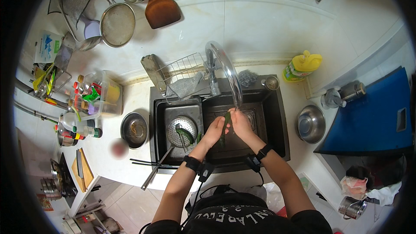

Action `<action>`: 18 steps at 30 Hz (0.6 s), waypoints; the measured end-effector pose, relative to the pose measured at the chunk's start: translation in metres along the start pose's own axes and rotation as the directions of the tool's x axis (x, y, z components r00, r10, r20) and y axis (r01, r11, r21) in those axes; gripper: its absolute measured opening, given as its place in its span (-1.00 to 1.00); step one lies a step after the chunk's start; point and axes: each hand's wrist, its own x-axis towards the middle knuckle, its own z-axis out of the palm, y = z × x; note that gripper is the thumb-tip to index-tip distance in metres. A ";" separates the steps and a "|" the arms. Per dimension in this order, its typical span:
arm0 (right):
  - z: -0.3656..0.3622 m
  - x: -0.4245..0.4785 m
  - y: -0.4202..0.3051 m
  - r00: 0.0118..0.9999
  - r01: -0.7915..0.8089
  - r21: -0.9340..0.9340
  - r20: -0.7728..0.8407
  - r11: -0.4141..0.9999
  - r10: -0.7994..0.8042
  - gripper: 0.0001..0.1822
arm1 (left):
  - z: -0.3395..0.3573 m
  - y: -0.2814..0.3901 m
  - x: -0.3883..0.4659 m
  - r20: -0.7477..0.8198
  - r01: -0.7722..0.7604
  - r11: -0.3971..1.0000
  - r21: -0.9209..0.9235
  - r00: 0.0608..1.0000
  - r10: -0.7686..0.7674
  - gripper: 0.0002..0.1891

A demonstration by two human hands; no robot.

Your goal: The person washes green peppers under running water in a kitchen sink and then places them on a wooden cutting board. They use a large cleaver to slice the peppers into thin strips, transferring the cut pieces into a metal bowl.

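Under the spout of the chrome faucet [232,74], my left hand [216,130] holds a long green vegetable [226,122], likely a cucumber. My right hand [241,124] is close against it, right at the spout's mouth; its fingertips touch or nearly touch the upper end. Both hands are over the right basin of the dark sink [217,149]. In the left basin a perforated metal skimmer [174,125] lies with a dark green vegetable [185,135] on it, its handle reaching over the front rim.
Black chopsticks [143,162] cross the sink's front left edge. Metal bowls stand left [135,130] and right [311,124] of the sink. Behind are a wire rack [182,66] with a grey cloth [185,86], steel wool [248,78] and a yellow detergent bottle [300,66]. A knife [80,169] lies on a board at left.
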 end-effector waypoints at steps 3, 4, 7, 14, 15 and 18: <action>-0.011 0.004 -0.013 0.974 -0.215 -0.063 0.064 0.975 0.219 -0.74 | 0.004 -0.004 0.012 0.052 -0.166 0.966 0.198 0.986 0.158 -0.77; -0.010 0.006 -0.007 0.953 -0.283 -0.046 0.099 0.958 0.286 -0.73 | 0.006 -0.005 0.016 0.058 -0.138 0.967 0.216 0.990 0.128 -0.77; -0.003 0.005 0.012 0.985 -0.172 0.221 0.059 0.960 0.163 -0.73 | 0.007 -0.004 0.019 0.094 -0.105 0.961 0.254 0.992 0.083 -0.75; -0.012 -0.003 0.022 0.965 -0.227 0.391 0.211 0.892 0.152 -0.83 | 0.003 0.008 0.028 0.122 -0.194 0.902 0.386 0.980 0.159 -0.69; -0.013 -0.004 0.021 0.996 -0.040 0.202 0.090 0.978 0.022 -0.82 | 0.006 0.017 0.025 0.126 -0.199 0.885 0.420 0.979 0.160 -0.69; -0.014 -0.006 0.011 0.960 0.258 -0.296 -0.027 0.920 -0.278 -0.76 | 0.009 0.027 0.019 0.138 -0.255 0.812 0.526 0.967 0.214 -0.68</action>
